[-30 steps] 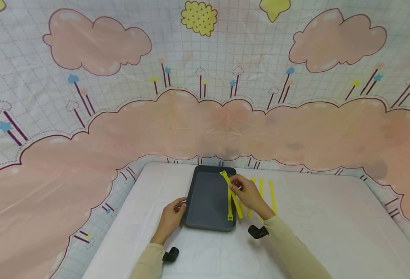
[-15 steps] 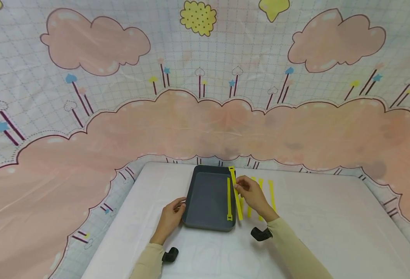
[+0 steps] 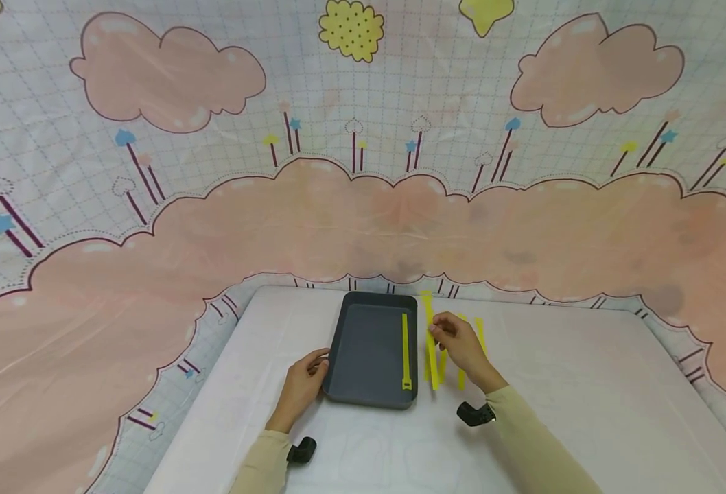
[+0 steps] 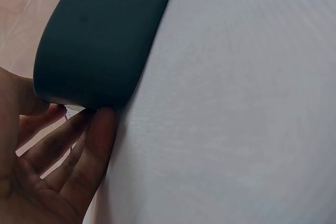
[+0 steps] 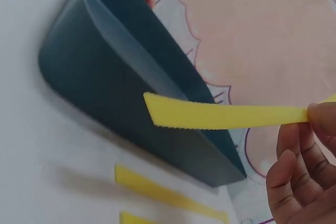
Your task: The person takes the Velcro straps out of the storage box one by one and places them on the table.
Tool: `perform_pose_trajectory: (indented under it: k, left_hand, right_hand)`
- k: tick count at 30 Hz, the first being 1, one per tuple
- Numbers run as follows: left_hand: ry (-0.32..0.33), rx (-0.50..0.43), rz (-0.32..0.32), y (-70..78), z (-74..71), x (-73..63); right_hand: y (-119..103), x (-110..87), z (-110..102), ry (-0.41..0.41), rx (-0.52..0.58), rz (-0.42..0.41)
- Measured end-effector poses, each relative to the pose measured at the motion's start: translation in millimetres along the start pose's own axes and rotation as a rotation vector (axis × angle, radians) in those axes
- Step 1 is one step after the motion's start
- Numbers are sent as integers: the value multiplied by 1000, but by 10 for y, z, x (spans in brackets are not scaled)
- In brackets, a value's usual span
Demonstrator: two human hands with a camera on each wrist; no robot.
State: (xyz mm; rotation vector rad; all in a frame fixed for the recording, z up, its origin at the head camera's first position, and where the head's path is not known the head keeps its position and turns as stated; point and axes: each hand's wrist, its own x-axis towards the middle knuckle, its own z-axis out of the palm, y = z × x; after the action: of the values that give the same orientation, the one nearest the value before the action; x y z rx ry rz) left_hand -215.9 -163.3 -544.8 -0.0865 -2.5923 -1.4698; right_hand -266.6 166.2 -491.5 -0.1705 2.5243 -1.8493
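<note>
My right hand (image 3: 462, 343) pinches a yellow slotted strap (image 5: 226, 116) between thumb and fingers, just right of the dark grey tray (image 3: 369, 350). The held strap hangs over the table, its toothed end toward the tray's side wall in the right wrist view. Another yellow strap (image 3: 405, 353) lies lengthwise inside the tray by its right wall. At the tray's left side my left hand (image 3: 301, 384) grips the edge. In the left wrist view its fingers (image 4: 100, 135) lie against the tray's outer wall, close to the tabletop.
Several more yellow straps (image 3: 462, 377) lie side by side on the white table (image 3: 585, 384), partly hidden under my right hand. Behind the table hangs a patterned cloth (image 3: 363, 226) with clouds and stars. Each wrist wears a black camera mount (image 3: 475, 414).
My right hand has carried the held strap rightward, from over the tray's right edge to above the table beside it. The strap in the tray and my left hand have stayed put.
</note>
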Motion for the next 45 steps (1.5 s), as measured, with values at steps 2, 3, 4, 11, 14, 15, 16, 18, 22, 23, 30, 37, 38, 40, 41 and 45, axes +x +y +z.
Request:
perform_pose_trajectory:
  k: [2,3,4,11,14,15,16,18,22,23,30,37,38,40,41,45]
  left_hand:
    - [-4,-4,-10,-1,2,6]
    - [-5,-6,-13,-6,5,10]
    - [-5,-7,-14,-9,9,13]
    - [-3,-5,6,-29,18,19]
    - [-3,-1,3,-29,17,18]
    - [-1,1,3,-27,16,18]
    - [1,3,1,-24,15,19]
    - [2,3,3,-19,14,18]
    - [-8,-12,-7,5,12,11]
    - [-10,-16,-9,9,12,9]
    - [-2,1,14,-7,17,-2]
    - [-3,-11,-1,-11,7,9]
    - [-3,-12,-4,-16,6,13]
    - [-2,-8,-3,-28,6,20]
    - [-2,-6,-3,-33,7,23]
    - [1,-4,-4,-49,8,35]
  right_hand:
    - [29,-6,-43,5,-14,22]
    - [36,-9,-70,3,-14,32]
    - [42,-20,-98,1,-18,37]
    - [135,-69,-280,16,-64,43]
    - [177,-73,-344,20,-81,39]
    - [183,-73,-363,22,-81,36]
    - [187,-72,-384,22,-84,33]
    - [197,-68,-424,29,-84,34]
    - [229,-66,-506,47,-95,68]
    - [239,-69,-527,51,-98,78]
    - [280,-108,-651,74,-131,99]
    - [325,-137,-762,89,-163,112]
    - [334,-140,-776,91,-167,118]
    - [355,-145,-804,97,-171,125]
    - [366,-147,-820,98,-177,127]
    - [403,-157,-884,104,-183,124]
